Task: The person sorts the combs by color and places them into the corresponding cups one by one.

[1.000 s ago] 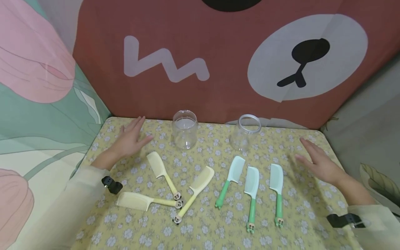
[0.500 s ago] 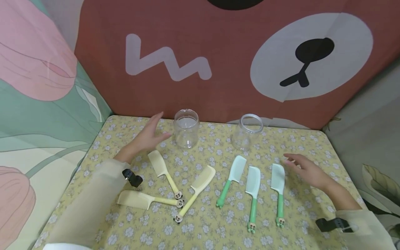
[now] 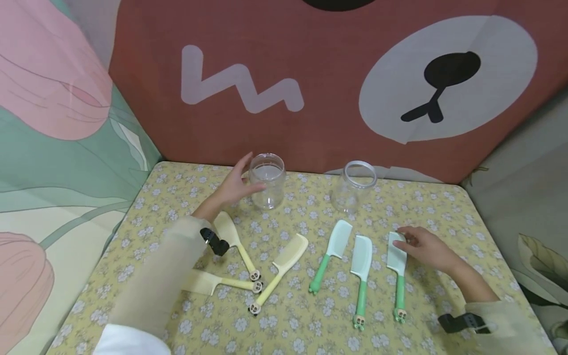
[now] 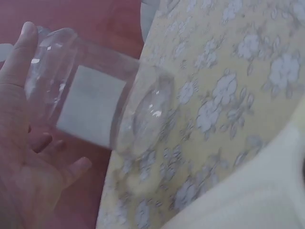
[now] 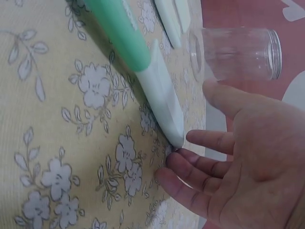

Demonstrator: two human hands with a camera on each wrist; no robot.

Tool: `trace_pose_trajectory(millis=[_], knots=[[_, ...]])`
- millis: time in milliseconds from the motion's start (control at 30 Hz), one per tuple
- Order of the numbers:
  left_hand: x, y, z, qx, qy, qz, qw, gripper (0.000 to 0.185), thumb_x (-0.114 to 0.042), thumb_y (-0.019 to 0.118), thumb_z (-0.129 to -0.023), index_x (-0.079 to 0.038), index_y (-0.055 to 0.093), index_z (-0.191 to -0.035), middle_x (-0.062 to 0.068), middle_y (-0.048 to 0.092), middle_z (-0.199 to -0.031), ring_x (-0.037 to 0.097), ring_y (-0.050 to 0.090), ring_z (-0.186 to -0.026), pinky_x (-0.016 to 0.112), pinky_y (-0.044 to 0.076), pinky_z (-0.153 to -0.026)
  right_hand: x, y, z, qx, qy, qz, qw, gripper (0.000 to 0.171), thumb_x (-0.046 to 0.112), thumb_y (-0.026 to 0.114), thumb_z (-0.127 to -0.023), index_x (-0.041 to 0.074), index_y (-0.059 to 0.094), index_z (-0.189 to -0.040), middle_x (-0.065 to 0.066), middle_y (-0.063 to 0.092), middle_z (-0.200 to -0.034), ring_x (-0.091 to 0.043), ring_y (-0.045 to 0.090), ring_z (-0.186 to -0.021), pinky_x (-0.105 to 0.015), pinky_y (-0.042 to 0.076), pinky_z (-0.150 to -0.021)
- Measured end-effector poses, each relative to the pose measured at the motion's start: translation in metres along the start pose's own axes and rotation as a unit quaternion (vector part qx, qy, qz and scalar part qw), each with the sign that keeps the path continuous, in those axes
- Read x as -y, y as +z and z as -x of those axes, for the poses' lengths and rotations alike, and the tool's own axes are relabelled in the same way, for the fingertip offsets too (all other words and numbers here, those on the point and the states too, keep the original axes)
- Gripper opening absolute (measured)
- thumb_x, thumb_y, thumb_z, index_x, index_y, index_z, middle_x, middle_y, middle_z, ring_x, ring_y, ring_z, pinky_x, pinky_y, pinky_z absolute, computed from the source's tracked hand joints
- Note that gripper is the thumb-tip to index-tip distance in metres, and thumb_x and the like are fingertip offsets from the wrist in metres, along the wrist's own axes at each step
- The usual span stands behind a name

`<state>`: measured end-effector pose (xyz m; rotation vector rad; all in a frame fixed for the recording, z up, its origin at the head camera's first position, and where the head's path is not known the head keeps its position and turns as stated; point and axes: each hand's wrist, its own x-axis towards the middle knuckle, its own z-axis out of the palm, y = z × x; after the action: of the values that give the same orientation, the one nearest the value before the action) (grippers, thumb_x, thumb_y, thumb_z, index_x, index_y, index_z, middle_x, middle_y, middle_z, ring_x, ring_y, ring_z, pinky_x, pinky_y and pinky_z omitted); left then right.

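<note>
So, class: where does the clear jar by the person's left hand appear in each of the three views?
Head: jar stands upper centre-left, left hand against it.
Left wrist: jar fills left half, beside the hand.
Right wrist: not in it; that one is the other jar.
Shared landmark: flowered yellow tablecloth.

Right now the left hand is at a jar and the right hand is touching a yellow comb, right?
Not quite. The left hand is at the jar, but the right hand is touching a green comb, not a yellow one. The head view shows its fingers at the comb's top end; the yellow combs lie further left, untouched.
</note>
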<state>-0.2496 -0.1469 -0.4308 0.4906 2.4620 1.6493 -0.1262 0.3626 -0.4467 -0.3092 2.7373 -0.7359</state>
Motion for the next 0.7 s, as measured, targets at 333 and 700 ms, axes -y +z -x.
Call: trace_pose_trajectory(millis=[333,700], knots=[[0.013,0.017,-0.008,-0.005,-0.007,0.049,0.9988,0.1,-0.013,0.081,-0.088,-0.013,0.014,-0.163,0.011,0.02,-0.167,0.032,0.016,-0.154,0.055,0.021,-0.122,0.001,0.005,-0.004,0.006,0.03,-0.026,0.999,0.064,0.022,0.076,-0.094,-0.019,0.046,-0.133,-0.029,0.064,-0.107,-0.032,0.067,-0.086,-0.041,0.057,-0.063],[0.009,0.022,-0.008,-0.01,-0.019,0.042,0.9989,0.103,-0.019,0.085,-0.085,-0.014,0.016,-0.162,0.011,0.025,-0.164,0.033,0.025,-0.15,0.055,0.023,-0.12,-0.002,-0.001,-0.01,0.03,0.103,-0.087,0.99,0.05,0.015,0.076,-0.093,-0.013,0.041,-0.117,-0.028,0.055,-0.103,-0.03,0.062,-0.083,-0.04,0.056,-0.063]])
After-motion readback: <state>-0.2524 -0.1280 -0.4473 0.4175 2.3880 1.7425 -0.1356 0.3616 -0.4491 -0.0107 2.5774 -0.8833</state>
